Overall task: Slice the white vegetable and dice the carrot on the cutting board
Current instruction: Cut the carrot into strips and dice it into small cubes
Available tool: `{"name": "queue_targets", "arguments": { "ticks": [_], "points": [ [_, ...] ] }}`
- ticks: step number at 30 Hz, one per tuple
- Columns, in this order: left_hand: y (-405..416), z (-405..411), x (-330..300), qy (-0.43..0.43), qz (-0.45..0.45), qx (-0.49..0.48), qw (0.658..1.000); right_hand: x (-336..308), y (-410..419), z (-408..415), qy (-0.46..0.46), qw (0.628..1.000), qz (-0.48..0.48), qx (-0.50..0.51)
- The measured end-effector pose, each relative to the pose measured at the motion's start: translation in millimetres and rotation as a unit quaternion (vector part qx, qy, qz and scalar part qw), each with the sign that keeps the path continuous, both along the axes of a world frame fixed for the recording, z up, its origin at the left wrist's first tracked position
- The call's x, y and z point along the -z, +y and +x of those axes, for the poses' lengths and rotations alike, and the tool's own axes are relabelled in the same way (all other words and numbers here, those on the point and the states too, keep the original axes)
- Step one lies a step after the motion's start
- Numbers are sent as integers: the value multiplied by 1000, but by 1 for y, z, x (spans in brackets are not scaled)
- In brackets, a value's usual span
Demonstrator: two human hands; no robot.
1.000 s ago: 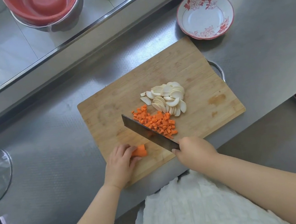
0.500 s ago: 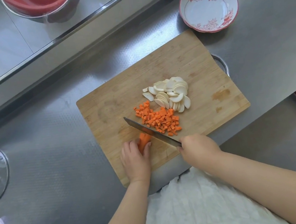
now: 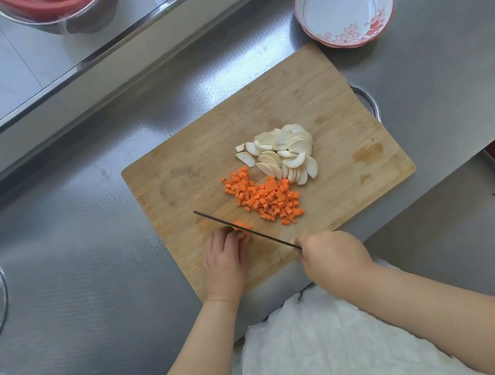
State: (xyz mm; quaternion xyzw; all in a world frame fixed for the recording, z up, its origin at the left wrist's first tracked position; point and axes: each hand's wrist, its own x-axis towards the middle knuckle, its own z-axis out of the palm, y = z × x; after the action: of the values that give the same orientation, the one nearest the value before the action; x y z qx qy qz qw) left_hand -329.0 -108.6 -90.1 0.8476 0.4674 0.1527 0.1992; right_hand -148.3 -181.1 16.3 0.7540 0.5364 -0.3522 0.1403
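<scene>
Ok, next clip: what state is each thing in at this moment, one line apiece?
Carrot piece: uncut remnant, held on the board, knife on it.
Diced carrot: loose pile of cubes.
White vegetable slices: sliced, heaped beside the cubes.
Knife: blade edge-down across the carrot piece.
Left hand: holds the carrot piece.
Right hand: grips the knife handle.
Cutting board: flat on the counter.
Floral bowl: upright, empty.
</scene>
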Motion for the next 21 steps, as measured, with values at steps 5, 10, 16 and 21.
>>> {"name": "queue_targets", "arguments": {
  "ticks": [5, 10, 16, 21],
  "points": [
    [6, 1, -2, -20, -5, 11, 1000, -7, 4, -4, 2, 999, -32, -8],
    [9, 1, -4, -25, -35, 16, 999, -16, 5, -6, 4, 999, -44, -4],
    [12, 1, -4, -16, -38, 30, 999, -12, 20, -10, 4, 995, -95, 21],
    [10, 0, -2, -8, -8, 34, 999, 9, 16, -4, 27, 993, -90, 72]
  ]
}}
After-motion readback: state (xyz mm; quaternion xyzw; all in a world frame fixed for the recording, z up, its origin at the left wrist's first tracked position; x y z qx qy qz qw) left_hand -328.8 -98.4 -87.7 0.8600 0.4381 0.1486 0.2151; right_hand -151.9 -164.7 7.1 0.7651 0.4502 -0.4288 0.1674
